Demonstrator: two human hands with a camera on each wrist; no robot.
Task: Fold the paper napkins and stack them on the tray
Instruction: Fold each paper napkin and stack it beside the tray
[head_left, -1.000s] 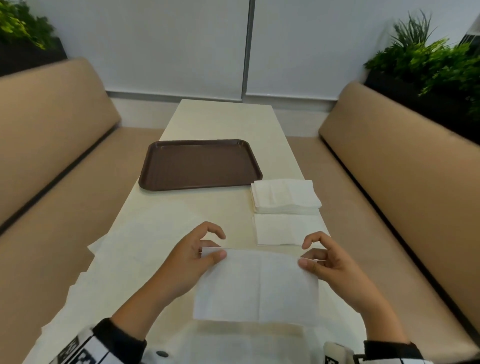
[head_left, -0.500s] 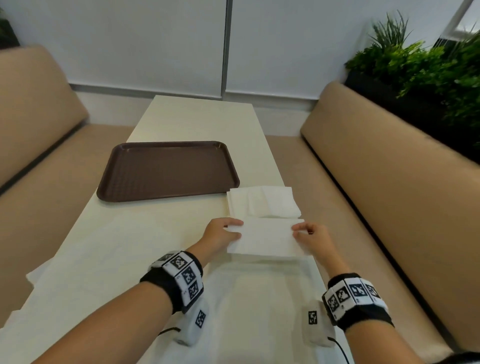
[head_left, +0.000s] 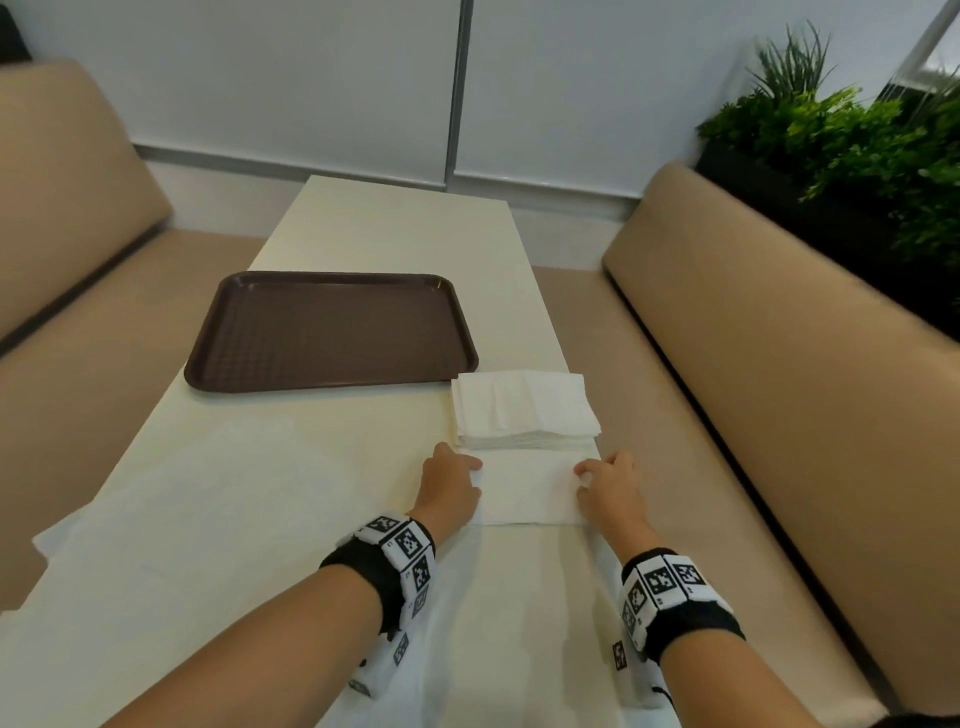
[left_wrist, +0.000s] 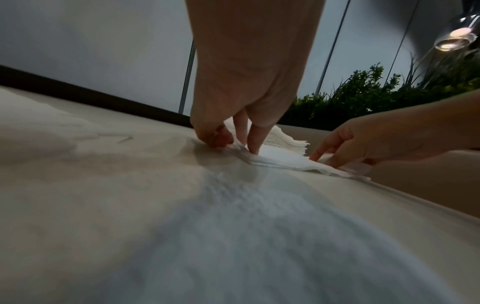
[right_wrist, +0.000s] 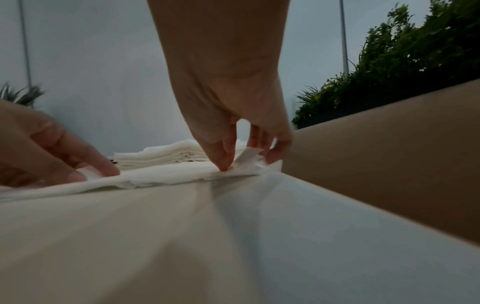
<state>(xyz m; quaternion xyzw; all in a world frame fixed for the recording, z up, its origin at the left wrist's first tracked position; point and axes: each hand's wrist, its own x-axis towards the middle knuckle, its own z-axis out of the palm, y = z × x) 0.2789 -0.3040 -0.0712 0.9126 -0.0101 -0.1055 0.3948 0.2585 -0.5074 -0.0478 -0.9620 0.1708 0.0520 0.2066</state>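
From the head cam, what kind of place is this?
Probably a cafe or fast-food booth: tan padded benches flank a narrow cream table, with a brown serving tray and a napkin stack on it.

Head view high above; wrist views low, close, sharing the napkin (head_left: 527, 486).
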